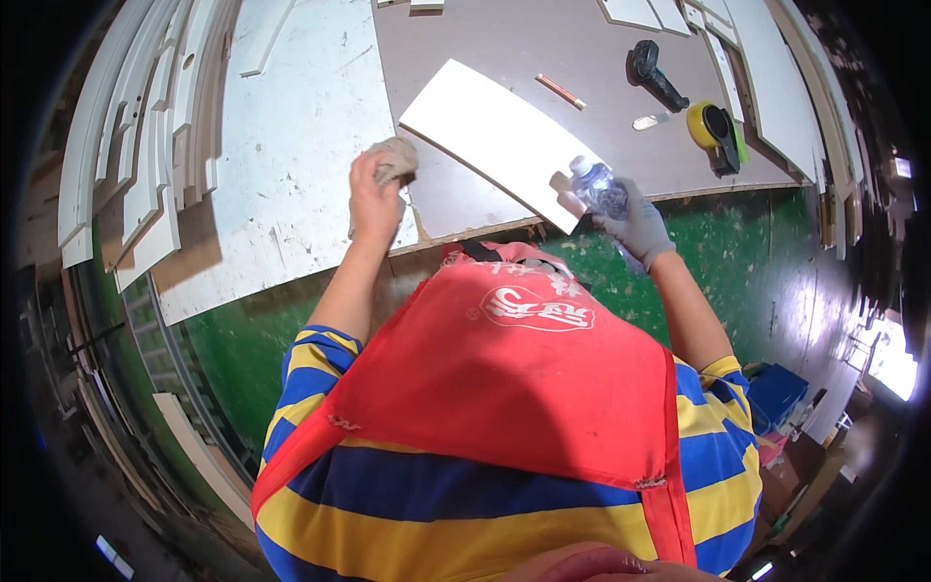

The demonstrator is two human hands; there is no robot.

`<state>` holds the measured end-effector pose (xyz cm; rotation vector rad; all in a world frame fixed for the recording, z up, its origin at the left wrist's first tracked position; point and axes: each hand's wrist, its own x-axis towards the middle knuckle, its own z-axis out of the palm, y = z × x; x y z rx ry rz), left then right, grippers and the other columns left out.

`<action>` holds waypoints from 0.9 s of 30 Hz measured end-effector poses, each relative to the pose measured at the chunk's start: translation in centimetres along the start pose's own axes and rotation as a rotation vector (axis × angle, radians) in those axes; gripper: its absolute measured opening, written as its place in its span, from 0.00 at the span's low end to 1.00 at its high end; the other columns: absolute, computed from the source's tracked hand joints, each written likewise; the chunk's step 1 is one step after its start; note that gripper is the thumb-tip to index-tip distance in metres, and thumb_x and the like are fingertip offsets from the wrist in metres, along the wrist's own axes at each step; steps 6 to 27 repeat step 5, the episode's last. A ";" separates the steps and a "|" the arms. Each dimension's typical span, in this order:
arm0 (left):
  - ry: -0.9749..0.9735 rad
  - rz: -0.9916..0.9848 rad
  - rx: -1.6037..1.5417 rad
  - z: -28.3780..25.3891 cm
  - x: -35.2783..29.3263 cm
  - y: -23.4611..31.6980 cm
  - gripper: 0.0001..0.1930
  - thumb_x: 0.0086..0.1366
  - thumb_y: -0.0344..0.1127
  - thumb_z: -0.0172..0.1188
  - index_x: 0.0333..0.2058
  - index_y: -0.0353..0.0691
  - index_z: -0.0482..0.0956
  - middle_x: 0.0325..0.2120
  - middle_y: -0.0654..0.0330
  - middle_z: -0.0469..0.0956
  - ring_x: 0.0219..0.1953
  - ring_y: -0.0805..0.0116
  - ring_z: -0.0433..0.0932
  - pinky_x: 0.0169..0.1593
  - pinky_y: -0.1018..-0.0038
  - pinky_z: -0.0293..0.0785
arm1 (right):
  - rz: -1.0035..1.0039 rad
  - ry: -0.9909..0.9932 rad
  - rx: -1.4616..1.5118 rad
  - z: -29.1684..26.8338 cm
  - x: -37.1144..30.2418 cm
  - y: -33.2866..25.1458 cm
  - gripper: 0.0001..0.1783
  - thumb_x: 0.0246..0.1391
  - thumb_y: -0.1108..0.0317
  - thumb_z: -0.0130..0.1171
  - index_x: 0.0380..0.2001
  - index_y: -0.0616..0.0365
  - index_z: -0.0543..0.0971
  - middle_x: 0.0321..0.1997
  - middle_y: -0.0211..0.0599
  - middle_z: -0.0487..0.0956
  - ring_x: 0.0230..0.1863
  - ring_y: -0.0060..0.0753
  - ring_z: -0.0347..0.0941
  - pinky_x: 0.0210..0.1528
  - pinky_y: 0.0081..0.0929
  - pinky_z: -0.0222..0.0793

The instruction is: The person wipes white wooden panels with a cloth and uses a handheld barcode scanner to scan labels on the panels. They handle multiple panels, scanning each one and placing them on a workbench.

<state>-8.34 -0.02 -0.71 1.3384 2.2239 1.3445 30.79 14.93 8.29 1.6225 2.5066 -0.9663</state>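
Observation:
My left hand [374, 199] is bare and closed on a crumpled beige rag [396, 160], just left of a white board [495, 131]. The board lies slantwise on the worktable [427, 209], its lower right end reaching the front edge. In my right hand [642, 225], which wears a pale grey glove, is a clear plastic bottle [603, 194] with a white cap. The bottle tilts, cap toward the board's right end. Part of the bottle is hidden behind the gloved fingers.
A red and white pencil [561, 92], a black handheld scanner [657, 76], a small whitish blade-like piece [651, 122] and a yellow and black tape dispenser [716, 136] lie on the right of the table. White panels [145, 209] are stacked at far left, more panels [776, 97] at right.

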 end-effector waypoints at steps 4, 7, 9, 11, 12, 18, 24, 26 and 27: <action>0.106 -0.042 -0.047 -1.3 1.3 2.9 0.18 0.57 0.23 0.60 0.48 0.36 0.76 0.52 0.49 0.71 0.56 0.50 0.71 0.61 0.66 0.66 | -0.172 0.173 0.359 -2.0 3.6 1.2 0.43 0.46 0.56 0.72 0.62 0.52 0.61 0.56 0.52 0.76 0.57 0.52 0.74 0.57 0.39 0.70; 0.124 -0.053 -0.030 -1.4 1.4 3.7 0.17 0.59 0.24 0.60 0.48 0.37 0.75 0.51 0.50 0.72 0.55 0.52 0.72 0.61 0.67 0.66 | -0.234 0.181 0.488 -3.0 5.4 1.5 0.46 0.46 0.57 0.71 0.65 0.50 0.58 0.58 0.48 0.75 0.59 0.50 0.73 0.58 0.39 0.69; 0.124 -0.053 -0.030 -1.4 1.4 3.7 0.17 0.59 0.24 0.60 0.48 0.37 0.75 0.51 0.50 0.72 0.55 0.52 0.72 0.61 0.67 0.66 | -0.234 0.181 0.488 -3.0 5.4 1.5 0.46 0.46 0.57 0.71 0.65 0.50 0.58 0.58 0.48 0.75 0.59 0.50 0.73 0.58 0.39 0.69; 0.124 -0.053 -0.030 -1.4 1.4 3.7 0.17 0.59 0.24 0.60 0.48 0.37 0.75 0.51 0.50 0.72 0.55 0.52 0.72 0.61 0.67 0.66 | -0.234 0.181 0.488 -3.0 5.4 1.5 0.46 0.46 0.57 0.71 0.65 0.50 0.58 0.58 0.48 0.75 0.59 0.50 0.73 0.58 0.39 0.69; 0.124 -0.053 -0.030 -1.4 1.4 3.7 0.17 0.59 0.24 0.60 0.48 0.37 0.75 0.51 0.50 0.72 0.55 0.52 0.72 0.61 0.67 0.66 | -0.234 0.181 0.488 -3.0 5.4 1.5 0.46 0.46 0.57 0.71 0.65 0.50 0.58 0.58 0.48 0.75 0.59 0.50 0.73 0.58 0.39 0.69; 0.124 -0.053 -0.030 -1.4 1.4 3.7 0.17 0.59 0.24 0.60 0.48 0.37 0.75 0.51 0.50 0.72 0.55 0.52 0.72 0.61 0.67 0.66 | -0.234 0.181 0.488 -3.0 5.4 1.5 0.46 0.46 0.57 0.71 0.65 0.50 0.58 0.58 0.48 0.75 0.59 0.50 0.73 0.58 0.39 0.69; 0.124 -0.053 -0.030 -1.4 1.4 3.7 0.17 0.59 0.24 0.60 0.48 0.37 0.75 0.51 0.50 0.72 0.55 0.52 0.72 0.61 0.67 0.66 | -0.234 0.181 0.488 -3.0 5.4 1.5 0.46 0.46 0.57 0.71 0.65 0.50 0.58 0.58 0.48 0.75 0.59 0.50 0.73 0.58 0.39 0.69; 0.124 -0.053 -0.030 -1.4 1.4 3.7 0.17 0.59 0.24 0.60 0.48 0.37 0.75 0.51 0.50 0.72 0.55 0.52 0.72 0.61 0.67 0.66 | -0.234 0.181 0.488 -3.0 5.4 1.5 0.46 0.46 0.57 0.71 0.65 0.50 0.58 0.58 0.48 0.75 0.59 0.50 0.73 0.58 0.39 0.69; 0.124 -0.053 -0.030 -1.4 1.4 3.7 0.17 0.59 0.24 0.60 0.48 0.37 0.75 0.51 0.50 0.72 0.55 0.52 0.72 0.61 0.67 0.66 | -0.234 0.181 0.488 -3.0 5.4 1.5 0.46 0.46 0.57 0.71 0.65 0.50 0.58 0.58 0.48 0.75 0.59 0.50 0.73 0.58 0.39 0.69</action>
